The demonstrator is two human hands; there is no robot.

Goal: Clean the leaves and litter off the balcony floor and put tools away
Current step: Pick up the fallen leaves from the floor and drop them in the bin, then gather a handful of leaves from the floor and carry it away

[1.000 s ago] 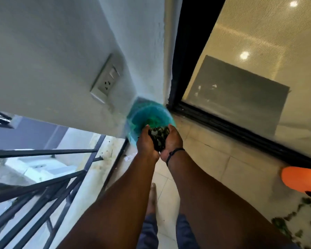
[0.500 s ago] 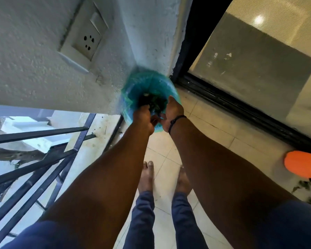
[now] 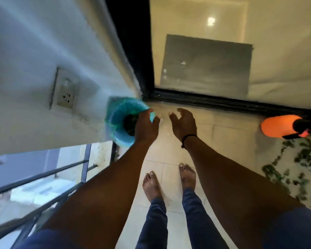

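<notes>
We find both hands empty, fingers apart: the left hand [image 3: 146,127] hovers over the lined bin [image 3: 118,121], the right hand [image 3: 184,123] just beside it. Dark leaf litter lies in the bin beneath the left fingers. More leaves [image 3: 298,169] remain on the floor [image 3: 169,155], well right of the right fingers.

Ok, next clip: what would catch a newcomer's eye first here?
Two empty hands in the middle: the left hand over a teal-lined bin in the wall corner, dark leaves inside, and the right hand beside it over bare tile. At the right edge lies a bright orange sprayer, with scattered leaves on the floor below it.
</notes>
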